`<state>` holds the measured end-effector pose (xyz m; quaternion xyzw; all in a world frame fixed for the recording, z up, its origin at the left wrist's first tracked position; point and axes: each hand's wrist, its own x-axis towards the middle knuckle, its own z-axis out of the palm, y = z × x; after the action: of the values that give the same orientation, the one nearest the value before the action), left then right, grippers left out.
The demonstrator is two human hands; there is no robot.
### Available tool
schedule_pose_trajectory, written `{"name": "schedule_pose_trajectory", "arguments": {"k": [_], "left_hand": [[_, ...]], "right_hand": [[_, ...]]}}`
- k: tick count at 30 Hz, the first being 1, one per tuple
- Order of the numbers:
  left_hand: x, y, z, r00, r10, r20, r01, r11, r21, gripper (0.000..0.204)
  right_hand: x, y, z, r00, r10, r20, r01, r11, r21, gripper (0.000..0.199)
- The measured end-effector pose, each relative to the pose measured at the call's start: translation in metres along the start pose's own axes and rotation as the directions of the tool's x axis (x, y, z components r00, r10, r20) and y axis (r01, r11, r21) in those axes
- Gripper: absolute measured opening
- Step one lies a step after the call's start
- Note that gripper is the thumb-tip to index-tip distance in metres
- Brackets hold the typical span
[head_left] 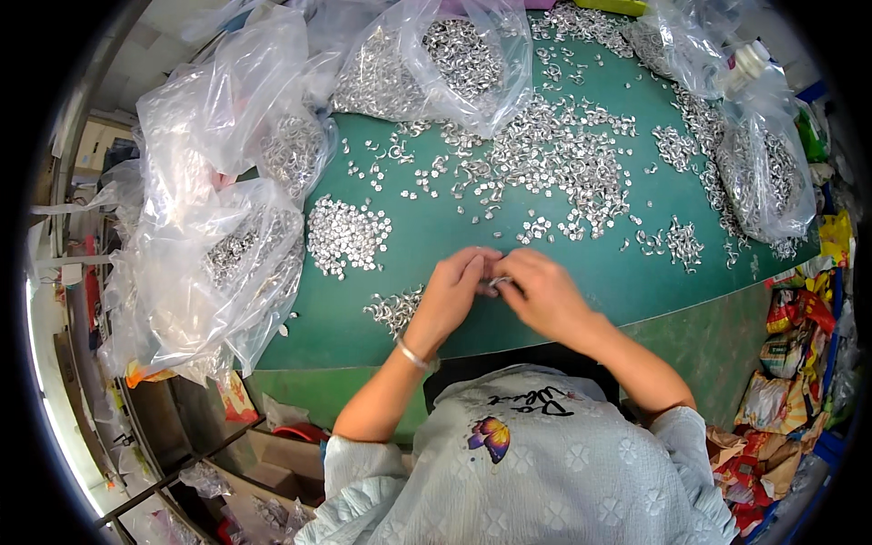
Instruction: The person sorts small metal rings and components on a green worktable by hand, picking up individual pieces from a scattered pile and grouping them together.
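My left hand (459, 280) and my right hand (541, 287) meet near the front of a green table (427, 222). Both are closed, fingertips pressed together around a small silver metal piece (496, 282), whose exact shape the fingers partly hide. Beside my left wrist lies a small pile of curved silver pieces (394, 311). Farther left is a heap of small, chunky silver pieces (347, 236). Beyond my hands, a wide scatter of loose silver parts (563, 163) covers the middle of the table.
Clear plastic bags of metal parts crowd the left side (259, 245), the back (454, 64) and the right edge (767, 177). A small pile (683, 243) lies at the right. Colourful packets (786, 354) stand beyond the table's right edge. Cardboard boxes (272, 463) are below left.
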<state>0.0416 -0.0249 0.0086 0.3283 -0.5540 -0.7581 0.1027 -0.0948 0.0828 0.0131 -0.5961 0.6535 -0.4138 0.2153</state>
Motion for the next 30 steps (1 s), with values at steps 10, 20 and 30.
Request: {"name": "schedule_pose_trajectory", "arguments": {"k": [10,20,30], "left_hand": [[-0.05,-0.024,-0.031,0.871,0.481,-0.102,-0.21,0.552,0.807,0.025],[-0.046,-0.025,-0.018,0.774,0.633,-0.018,-0.169,0.234,0.958,0.021],[0.064,0.0,0.012,0.817,0.559,0.142,-0.244,0.112,0.963,0.05]], "right_hand": [[0.008,0.023,-0.018,0.996,-0.013,-0.09,0.003,0.994,-0.11,0.022],[0.013,0.048,-0.045,0.997,-0.045,-0.063,0.01,0.88,-0.475,0.014],[0.025,0.086,-0.128,0.91,0.099,-0.403,-0.253,0.902,-0.35,0.013]]}}
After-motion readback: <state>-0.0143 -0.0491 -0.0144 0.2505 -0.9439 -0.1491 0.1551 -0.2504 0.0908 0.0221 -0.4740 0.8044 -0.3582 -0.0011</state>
